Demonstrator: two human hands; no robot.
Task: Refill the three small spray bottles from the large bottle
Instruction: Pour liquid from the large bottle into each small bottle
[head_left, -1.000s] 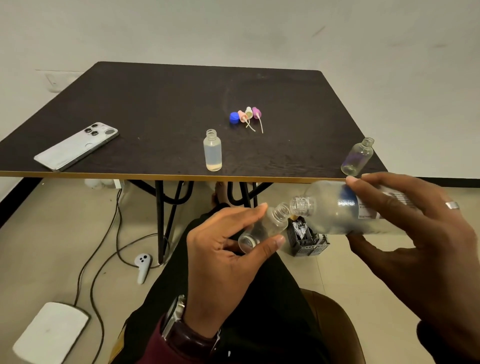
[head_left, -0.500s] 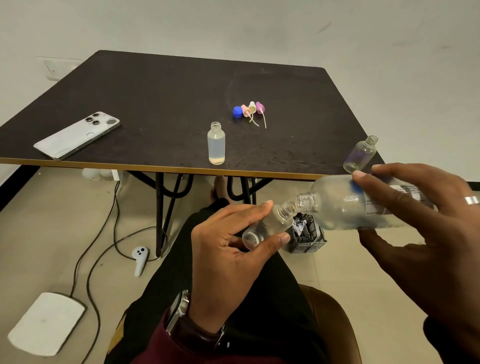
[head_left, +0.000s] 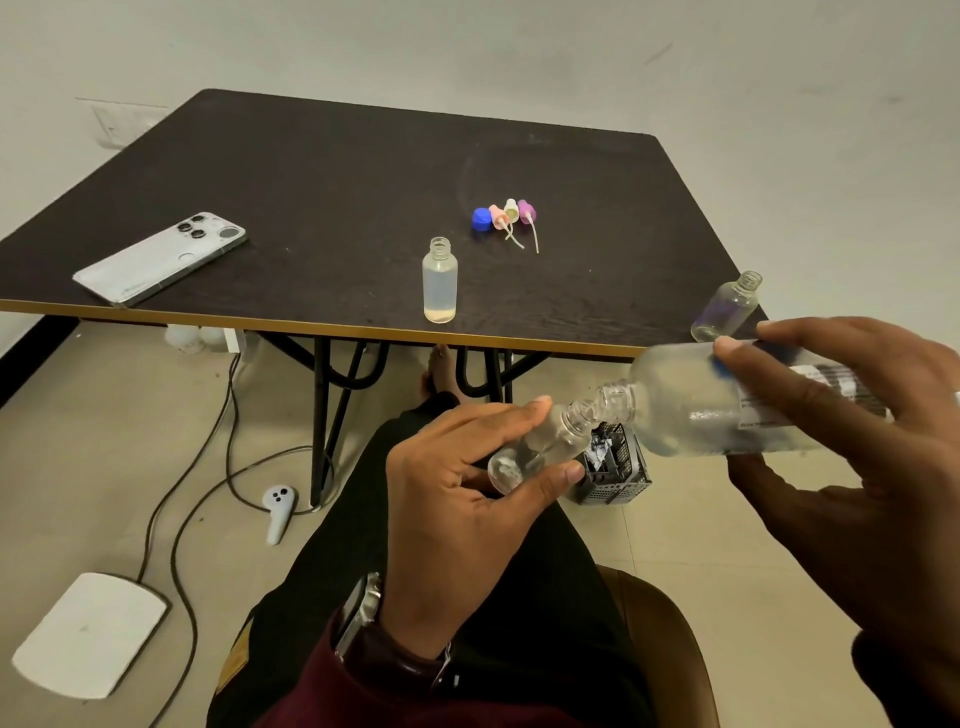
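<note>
Beyond both hands stands a dark square table (head_left: 322, 171) against a pale wall. The left hand (head_left: 457, 499) grips a small clear plastic bottle (head_left: 540, 447), tilted; its base is partly hidden by the thumb. The right hand (head_left: 852, 447) clasps a large frosted clear bottle (head_left: 685, 400), mouths touching; fingers cover its label, and any flow is unreadable.

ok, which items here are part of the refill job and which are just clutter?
Job:
large bottle, in right hand
small bottle, in left hand
filled small bottle
empty small bottle
spray tops
blue cap

Clutter:
phone
controller
floor basket
white pad
</note>
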